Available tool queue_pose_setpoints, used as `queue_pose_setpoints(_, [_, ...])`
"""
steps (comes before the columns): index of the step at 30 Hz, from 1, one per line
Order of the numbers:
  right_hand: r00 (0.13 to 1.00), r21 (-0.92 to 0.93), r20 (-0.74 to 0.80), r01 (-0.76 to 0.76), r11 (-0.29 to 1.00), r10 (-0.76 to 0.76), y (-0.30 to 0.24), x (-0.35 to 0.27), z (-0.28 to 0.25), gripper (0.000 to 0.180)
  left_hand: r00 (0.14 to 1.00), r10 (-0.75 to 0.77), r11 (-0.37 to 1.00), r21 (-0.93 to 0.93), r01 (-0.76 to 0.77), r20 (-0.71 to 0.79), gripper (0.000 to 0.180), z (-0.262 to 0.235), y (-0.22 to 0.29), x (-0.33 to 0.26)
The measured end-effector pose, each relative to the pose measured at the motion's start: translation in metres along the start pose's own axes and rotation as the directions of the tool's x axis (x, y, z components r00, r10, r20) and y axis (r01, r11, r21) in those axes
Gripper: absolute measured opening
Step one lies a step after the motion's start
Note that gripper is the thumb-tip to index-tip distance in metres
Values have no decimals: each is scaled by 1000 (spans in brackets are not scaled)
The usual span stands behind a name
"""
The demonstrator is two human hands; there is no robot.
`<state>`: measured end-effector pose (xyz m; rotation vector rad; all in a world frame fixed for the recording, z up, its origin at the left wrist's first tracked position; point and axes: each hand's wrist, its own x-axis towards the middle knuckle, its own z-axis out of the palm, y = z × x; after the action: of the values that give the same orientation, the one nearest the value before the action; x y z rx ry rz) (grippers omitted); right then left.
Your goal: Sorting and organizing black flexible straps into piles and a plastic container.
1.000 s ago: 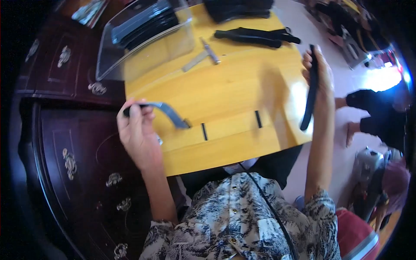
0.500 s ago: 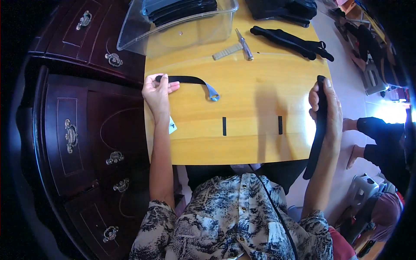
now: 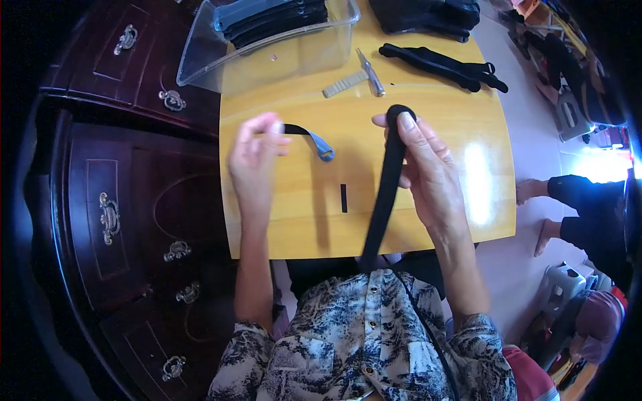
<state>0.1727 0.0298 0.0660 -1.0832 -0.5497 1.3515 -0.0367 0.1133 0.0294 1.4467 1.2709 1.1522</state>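
Observation:
My right hand (image 3: 435, 170) has swung over the table's middle, its thumb and fingers closed on a black strap (image 3: 386, 194). The strap's rounded end sticks up past the fingertips, and its blurred lower end hangs over the table's near edge. My left hand (image 3: 257, 154) is slightly smeared by motion above the table's left side, with loosely curled fingers apart. Just behind its fingertips lies a narrower strip (image 3: 321, 144), black turning to blue-grey, with a loop at its right end; my left hand hides the other end. A short black bar (image 3: 344, 198) lies flat on the tabletop between my hands.
On the yellow table (image 3: 294, 234), a clear plastic bin (image 3: 281, 63) with dark stacked pieces stands far left. Near it lie a metal tool (image 3: 372, 75) and a beige strip (image 3: 346, 84). Black straps (image 3: 441, 65) and a black pile (image 3: 424, 17) lie far right. Dark drawers (image 3: 107, 214) flank the left.
My right hand has brought the black strap leftward from the right edge to the middle, now covering a second short bar. My left hand has let go of the looped strip, which stays in place.

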Motion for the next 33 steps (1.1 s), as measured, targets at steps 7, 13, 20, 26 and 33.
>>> queue_pose_setpoints(7, [986,71,134,93,993,-102,-26,6,10,32,665,-206,715,-353,603,718,36,24,70,-42])
queue_pose_setpoints(13, [978,-61,121,179,982,-171,-32,4,3,25,723,-172,855,-263,446,669,23,15,72,-48])
queue_pose_setpoints(20, [974,-196,222,99,976,-54,-51,-12,-17,12,839,351,731,439,-523,415,24,3,98,-26])
queue_pose_setpoints(26, [980,252,181,32,967,-80,-26,-34,-7,9,827,557,825,62,-562,82,23,15,79,-78])
queue_pose_setpoints(33, [947,445,295,-252,859,125,-8,-58,9,11,939,129,837,-543,69,318,49,44,75,-85])
